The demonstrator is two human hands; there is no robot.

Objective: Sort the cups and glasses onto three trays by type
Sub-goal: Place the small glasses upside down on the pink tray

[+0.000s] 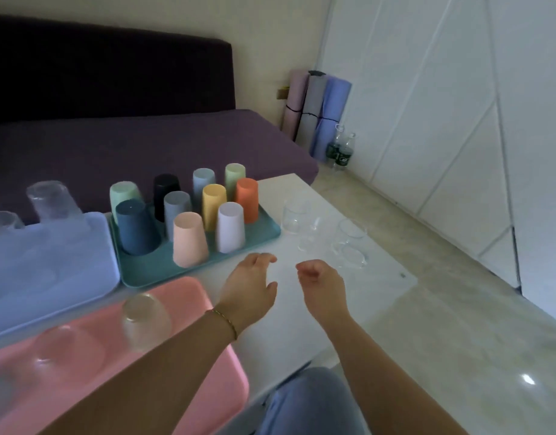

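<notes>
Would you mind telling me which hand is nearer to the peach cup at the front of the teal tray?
The left. The left hand hovers just right of the peach cup, empty. The right hand is farther right, over bare table, closer to the clear glasses.

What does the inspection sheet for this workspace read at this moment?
Surface: white table, three trays at its left.
Job's things: teal tray holds ten upside-down coloured cups; blue tray and pink tray hold clear glasses; clear glasses unsorted on the table.
Clutter: nothing seen.
Grip: left hand and right hand both empty, short of the unsorted glasses.
Cables: nothing seen.
Surroundings: purple sofa, rolled mats, two bottles on the floor.
</notes>
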